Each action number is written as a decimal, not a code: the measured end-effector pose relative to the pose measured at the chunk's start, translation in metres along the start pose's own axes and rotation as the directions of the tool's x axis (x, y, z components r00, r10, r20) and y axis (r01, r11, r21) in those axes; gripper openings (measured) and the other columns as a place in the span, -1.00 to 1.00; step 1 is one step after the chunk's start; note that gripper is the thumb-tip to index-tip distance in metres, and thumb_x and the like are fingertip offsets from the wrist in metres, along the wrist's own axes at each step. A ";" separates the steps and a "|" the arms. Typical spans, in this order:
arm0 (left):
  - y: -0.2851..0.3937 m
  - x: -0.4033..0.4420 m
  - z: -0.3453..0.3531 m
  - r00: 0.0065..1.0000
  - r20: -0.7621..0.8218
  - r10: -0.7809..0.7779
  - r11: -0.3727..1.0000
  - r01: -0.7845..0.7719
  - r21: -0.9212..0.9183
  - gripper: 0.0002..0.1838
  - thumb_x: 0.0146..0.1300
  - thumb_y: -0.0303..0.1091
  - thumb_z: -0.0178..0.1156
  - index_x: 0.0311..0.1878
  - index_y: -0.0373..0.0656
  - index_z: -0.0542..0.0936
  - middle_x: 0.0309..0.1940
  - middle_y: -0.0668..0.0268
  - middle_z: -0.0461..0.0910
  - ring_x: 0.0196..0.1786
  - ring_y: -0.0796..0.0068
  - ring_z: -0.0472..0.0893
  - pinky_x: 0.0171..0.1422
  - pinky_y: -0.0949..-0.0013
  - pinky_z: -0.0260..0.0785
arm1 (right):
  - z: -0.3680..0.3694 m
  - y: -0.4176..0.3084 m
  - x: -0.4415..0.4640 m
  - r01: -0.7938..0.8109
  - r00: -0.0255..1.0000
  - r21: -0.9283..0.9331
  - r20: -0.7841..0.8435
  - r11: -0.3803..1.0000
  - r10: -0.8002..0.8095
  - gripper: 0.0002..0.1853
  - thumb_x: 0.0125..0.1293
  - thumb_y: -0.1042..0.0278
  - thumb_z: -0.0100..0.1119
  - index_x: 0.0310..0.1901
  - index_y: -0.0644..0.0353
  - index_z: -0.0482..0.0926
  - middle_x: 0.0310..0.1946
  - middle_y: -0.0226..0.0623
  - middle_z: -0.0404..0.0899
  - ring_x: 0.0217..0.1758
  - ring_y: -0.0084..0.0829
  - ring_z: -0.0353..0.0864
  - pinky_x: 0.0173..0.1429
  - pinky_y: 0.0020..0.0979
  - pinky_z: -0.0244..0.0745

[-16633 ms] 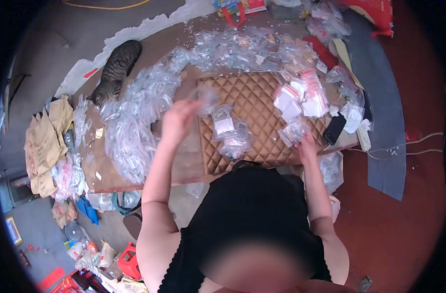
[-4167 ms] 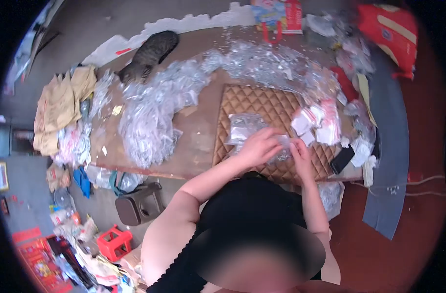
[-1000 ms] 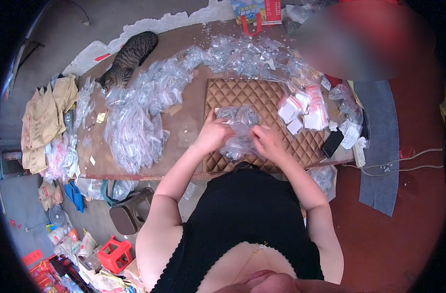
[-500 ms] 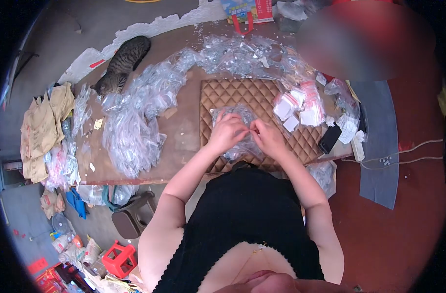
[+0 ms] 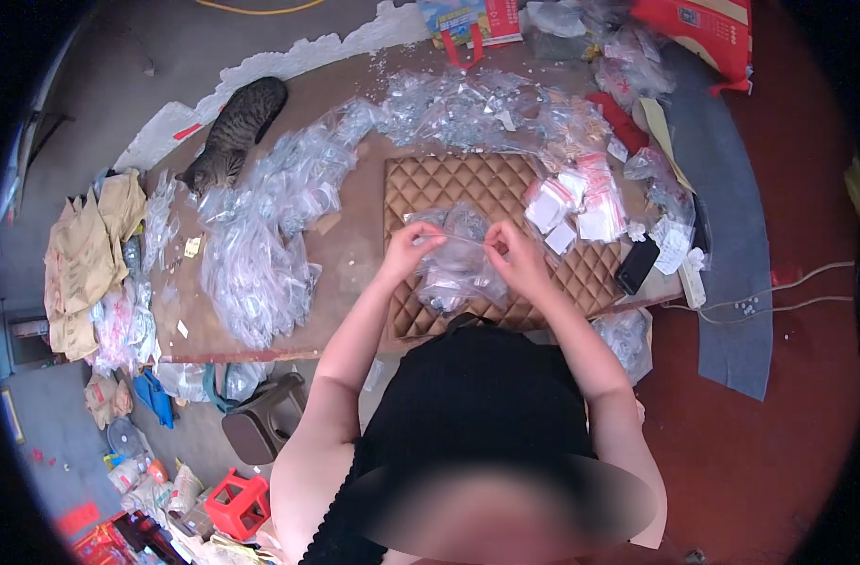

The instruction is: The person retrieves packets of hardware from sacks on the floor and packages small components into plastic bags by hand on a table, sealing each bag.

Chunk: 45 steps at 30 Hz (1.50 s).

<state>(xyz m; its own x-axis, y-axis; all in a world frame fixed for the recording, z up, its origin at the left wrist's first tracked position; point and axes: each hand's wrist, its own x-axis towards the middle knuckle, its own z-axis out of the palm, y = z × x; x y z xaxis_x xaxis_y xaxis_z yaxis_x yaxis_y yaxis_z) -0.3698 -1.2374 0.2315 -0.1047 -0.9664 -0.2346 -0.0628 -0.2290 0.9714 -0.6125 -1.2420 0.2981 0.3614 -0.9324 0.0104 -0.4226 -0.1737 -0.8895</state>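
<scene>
A clear plastic bag [image 5: 460, 273] with greyish contents, too small to make out, lies in front of me on a brown quilted mat [image 5: 449, 174]. My left hand [image 5: 413, 249] pinches the left end of the bag's edge. At the right end of that edge, my right hand [image 5: 511, 254] is closed in a pinch too. The edge is stretched nearly straight between both hands. Right of my right hand lies a stack of white cards in clear bags with red edges [image 5: 595, 202].
Heaps of clear bags [image 5: 256, 273] cover the table's left and far side. A tabby cat [image 5: 246, 122] lies at the far left edge. A black phone [image 5: 637, 266] and a power strip [image 5: 691, 284] are at the right. A red stool [image 5: 237, 504] stands on the floor.
My left hand has moved left, away from my right hand, and the bag's edge is now drawn out between them. The right hand has hardly moved.
</scene>
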 end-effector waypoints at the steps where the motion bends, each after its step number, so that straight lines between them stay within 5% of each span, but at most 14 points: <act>1: 0.002 0.002 -0.001 1.000 0.009 0.005 1.000 -0.005 0.001 -0.91 0.18 -0.50 0.34 -0.26 -0.25 0.63 -0.17 0.29 0.64 0.11 0.43 0.54 0.27 0.34 0.32 | -0.005 -0.006 0.002 -0.001 1.000 -0.013 -0.026 1.000 0.001 -0.84 0.29 0.45 0.18 -0.14 0.15 0.44 -0.34 -0.23 0.63 -0.26 -0.28 0.68 -0.18 -0.36 0.53; 5: 0.058 -0.022 -0.009 0.954 0.072 0.291 0.956 -0.292 0.012 -0.93 0.17 -0.48 0.33 -0.35 -0.21 0.62 -0.08 0.29 0.64 0.03 0.37 0.59 0.16 0.31 0.41 | -0.030 -0.029 -0.007 0.091 0.996 0.048 0.002 0.995 -0.092 -0.84 0.28 0.45 0.22 -0.15 0.18 0.46 -0.27 -0.34 0.64 -0.25 -0.46 0.67 -0.13 -0.42 0.53; 7: 0.066 -0.032 -0.019 0.858 0.302 0.415 0.856 -0.481 0.190 -0.90 0.14 -0.45 0.37 -0.29 -0.19 0.65 -0.12 0.27 0.64 0.08 0.31 0.60 0.17 0.28 0.42 | -0.046 -0.036 -0.019 0.130 0.930 0.062 0.339 0.990 -0.143 -0.82 0.30 0.40 0.21 -0.09 0.15 0.51 -0.25 -0.28 0.64 -0.19 -0.39 0.68 -0.08 -0.37 0.54; 11: 0.071 -0.032 -0.024 0.860 0.459 0.223 0.793 -0.434 0.428 -0.82 0.13 -0.40 0.39 -0.19 -0.18 0.67 -0.11 0.24 0.65 0.13 0.28 0.58 0.21 0.29 0.40 | -0.051 0.023 -0.037 0.078 0.888 0.019 0.454 0.997 -0.078 -0.81 0.28 0.34 0.20 -0.09 0.12 0.55 -0.23 -0.24 0.66 -0.17 -0.25 0.67 -0.11 -0.30 0.52; 17: 0.028 0.072 -0.040 1.000 0.010 -0.003 0.860 -0.002 0.511 -0.69 0.20 -0.27 0.34 -0.02 -0.18 0.63 -0.03 0.15 0.65 0.04 0.21 0.62 0.13 0.29 0.43 | -0.085 0.070 -0.043 -0.172 0.929 -0.175 0.299 0.969 0.219 -0.82 0.30 0.40 0.18 -0.09 0.20 0.59 -0.21 -0.22 0.63 -0.13 -0.27 0.64 -0.08 -0.33 0.50; 24: -0.020 0.256 -0.026 0.716 -0.307 0.627 0.318 0.125 0.940 -0.75 0.17 -0.18 0.28 -0.19 -0.13 0.63 -0.32 0.20 0.65 -0.17 0.12 0.63 0.00 0.08 0.48 | -0.104 0.109 0.002 -0.225 0.954 -0.186 0.158 0.956 0.255 -0.82 0.31 0.43 0.17 -0.07 0.20 0.61 -0.14 -0.21 0.64 -0.09 -0.25 0.65 -0.02 -0.35 0.52; 27: -0.019 0.282 -0.037 0.898 -0.420 0.128 0.400 0.341 0.851 -0.78 0.18 -0.17 0.27 -0.24 -0.11 0.62 -0.30 0.17 0.64 -0.18 0.07 0.63 -0.05 0.07 0.50 | -0.112 0.127 0.034 -0.242 0.957 -0.194 0.115 0.951 0.267 -0.80 0.32 0.43 0.17 -0.05 0.21 0.60 -0.12 -0.19 0.64 -0.08 -0.23 0.65 0.00 -0.33 0.53; 29: -0.022 0.284 -0.046 0.899 -0.419 0.129 0.372 0.348 0.861 -0.78 0.21 -0.17 0.24 -0.21 -0.10 0.62 -0.25 0.14 0.65 -0.17 0.05 0.65 -0.09 0.05 0.50 | -0.114 0.143 0.069 -0.123 0.992 -0.254 -0.013 0.959 0.123 -0.74 0.30 0.40 0.19 0.01 0.19 0.58 -0.10 -0.17 0.63 -0.04 -0.16 0.62 0.03 -0.26 0.52; 34: 0.005 0.238 -0.061 0.848 -0.324 0.419 0.767 -0.139 0.627 -0.84 0.34 -0.30 0.20 -0.21 -0.20 0.62 -0.23 0.18 0.66 -0.21 0.30 0.65 -0.12 0.27 0.47 | -0.084 0.173 0.182 0.001 0.951 -0.569 -0.254 0.822 -0.177 -0.63 0.17 0.31 0.29 0.04 0.09 0.58 -0.03 -0.16 0.57 0.07 -0.05 0.49 0.09 -0.16 0.42; 38: 0.041 0.191 -0.047 0.903 -0.300 0.309 0.845 -0.115 0.523 -0.90 0.35 -0.42 0.20 -0.17 -0.24 0.61 -0.20 0.23 0.65 -0.17 0.46 0.60 -0.05 0.38 0.44 | -0.074 0.200 0.223 0.077 0.955 -0.752 -0.134 0.655 -0.266 -0.70 0.13 0.32 0.28 -0.06 0.05 0.63 -0.13 -0.19 0.61 -0.06 -0.11 0.56 -0.01 -0.20 0.47; 41: 0.072 0.168 -0.013 0.974 -0.162 0.161 0.879 -0.066 0.473 -0.91 0.33 -0.45 0.17 -0.14 -0.21 0.59 -0.19 0.15 0.66 -0.10 0.36 0.67 -0.03 0.35 0.47 | -0.070 0.155 0.225 0.085 0.981 -0.607 -0.087 0.790 -0.173 -0.82 0.14 0.33 0.25 -0.19 0.01 0.68 -0.30 -0.26 0.64 -0.24 -0.17 0.61 -0.15 -0.23 0.51; 43: 0.092 0.163 0.019 0.736 0.224 0.639 0.298 -0.504 0.811 -0.90 0.31 -0.52 0.19 -0.13 -0.22 0.59 -0.22 0.15 0.67 -0.15 0.44 0.67 -0.06 0.41 0.48 | -0.061 0.116 0.194 0.103 0.989 -0.614 -0.018 0.783 -0.144 -0.85 0.16 0.32 0.24 -0.22 0.01 0.69 -0.33 -0.28 0.65 -0.29 -0.17 0.62 -0.17 -0.24 0.52; 44: 0.080 0.158 0.027 0.735 0.226 0.640 0.299 -0.508 0.807 -0.90 0.31 -0.52 0.19 -0.13 -0.22 0.59 -0.22 0.15 0.67 -0.15 0.44 0.67 -0.06 0.41 0.48 | -0.055 0.102 0.180 0.218 0.976 -0.375 0.069 0.901 -0.208 -0.83 0.18 0.30 0.25 -0.18 0.01 0.68 -0.30 -0.25 0.65 -0.27 -0.16 0.62 -0.15 -0.23 0.52; 45: 0.055 0.153 0.034 0.895 0.116 0.430 0.693 -0.410 0.593 -0.90 0.29 -0.53 0.20 -0.13 -0.22 0.60 -0.21 0.15 0.67 -0.15 0.42 0.68 -0.06 0.40 0.49 | -0.054 0.096 0.173 0.306 0.947 -0.101 0.134 0.947 -0.292 -0.80 0.20 0.28 0.25 -0.14 0.02 0.67 -0.26 -0.22 0.66 -0.25 -0.16 0.62 -0.13 -0.23 0.52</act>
<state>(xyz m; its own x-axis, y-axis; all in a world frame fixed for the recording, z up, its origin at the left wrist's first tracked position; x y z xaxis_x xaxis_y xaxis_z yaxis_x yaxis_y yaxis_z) -0.4232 -1.3936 0.2481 -0.2361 -0.9502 0.2032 -0.5892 0.3063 0.7477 -0.6354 -1.4365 0.2387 0.5765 -0.7901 0.2082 -0.3735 -0.4814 -0.7929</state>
